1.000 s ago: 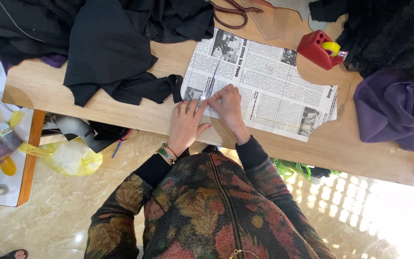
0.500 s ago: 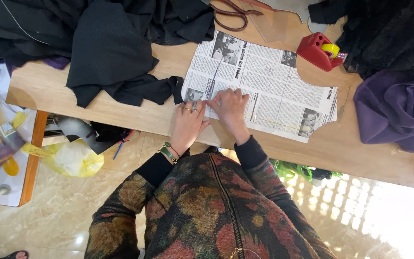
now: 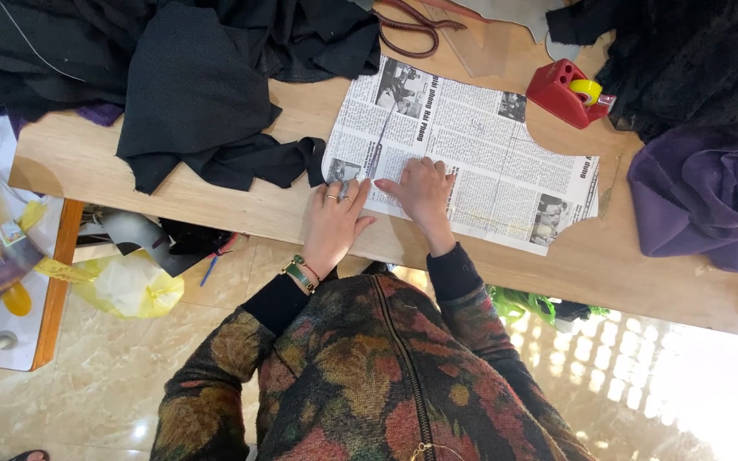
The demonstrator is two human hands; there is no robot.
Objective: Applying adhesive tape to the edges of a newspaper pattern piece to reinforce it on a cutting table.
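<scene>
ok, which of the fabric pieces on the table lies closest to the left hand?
The black fabric, whose tail ends just beside the left hand at the newspaper edge. The purple fabric sits far across the table.

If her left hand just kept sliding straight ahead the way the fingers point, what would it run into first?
The left hand lies flat on the newspaper's near corner, fingers pointing up the sheet. Straight on, it would probably cross only paper, then reach the black fabric piled at the table's far side.

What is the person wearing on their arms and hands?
Both arms wear a dark jacket patterned with red, orange and green leaves, ending in black cuffs. The left hand has rings and, at its wrist, a watch and bracelet. The right hand looks bare.
</scene>
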